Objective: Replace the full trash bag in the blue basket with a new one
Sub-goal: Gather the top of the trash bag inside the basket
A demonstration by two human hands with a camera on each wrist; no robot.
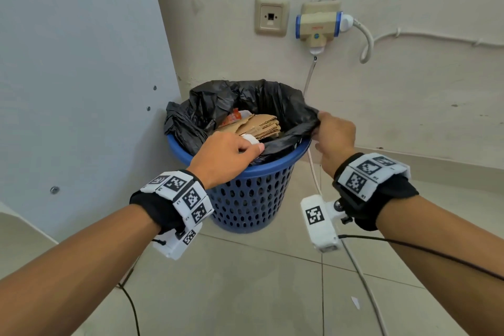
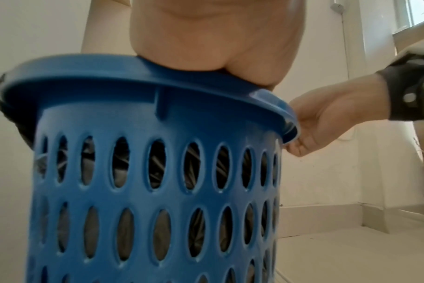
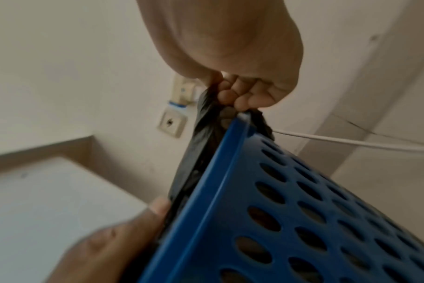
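Head view, frame centre: blue basket (image 1: 245, 199) on the tiled floor (image 1: 245, 294), in a corner, lined with a black trash bag (image 1: 245, 98). Inside the bag: folded cardboard (image 1: 261, 124), an orange wrapper scrap (image 1: 233, 116), something white by the near edge.

Left hand (image 1: 223, 157) sits on the near rim, fingers curled down onto bag plastic; a pinch looks likely, but no view shows the fingertips closing on it. Left wrist view shows only the heel of that hand (image 2: 206, 38) on the rim, with bag visible through the basket's (image 2: 145, 201) side holes, which the head view does not resolve.

Right hand (image 1: 334, 135), right of the rim, pinches a gathered bag edge. Right wrist view confirms: fingers (image 3: 245, 95) curled tight around bunched black plastic (image 3: 206, 122) just above the blue rim (image 3: 225, 162).

Room: grey panel (image 1: 76, 76) upper left, wall socket (image 1: 271, 18) and plug adapter (image 1: 317, 27) top centre, white cable (image 1: 365, 41) trailing right, white scrap (image 1: 355, 302) on floor lower right.
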